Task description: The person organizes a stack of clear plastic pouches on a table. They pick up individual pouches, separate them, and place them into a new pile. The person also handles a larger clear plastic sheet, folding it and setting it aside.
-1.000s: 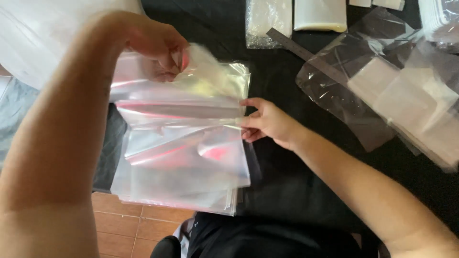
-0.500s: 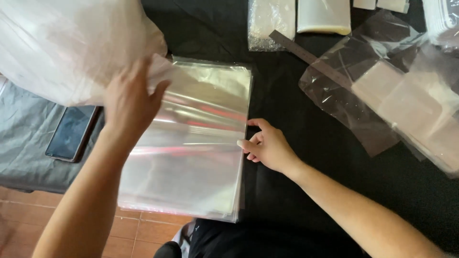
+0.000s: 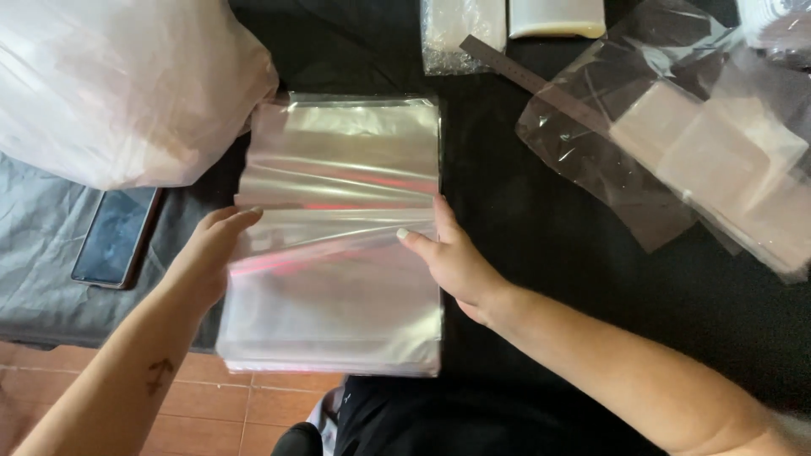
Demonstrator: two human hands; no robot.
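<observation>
Head view, centre: the stack of clear plastic bags (image 3: 338, 253) lies flat on the black cloth (image 3: 524, 279), its near edge hanging over the table edge at lower centre.
Your left hand (image 3: 207, 253): it rests against the stack's left edge, fingers straight and together, touching the film but closed on nothing.
Your right hand (image 3: 452, 257): it sits at the stack's right edge, thumb laid on the top sheet, fingers beside the edge; whether they curl under the sheets, you cannot tell.
Top sheet: rippled across the middle, with pinkish glints.
Upper left of frame: a big white plastic sack (image 3: 118, 84), touching the stack's upper left corner.
Left edge: a dark phone (image 3: 116, 236) lying on grey fabric (image 3: 42, 253), just beside your left hand.
Right of frame: loose clear bags (image 3: 676, 160), well apart from the stack.
Top centre: a dark ruler (image 3: 507, 66), angled, near a small bubble-wrap packet (image 3: 460, 29).
</observation>
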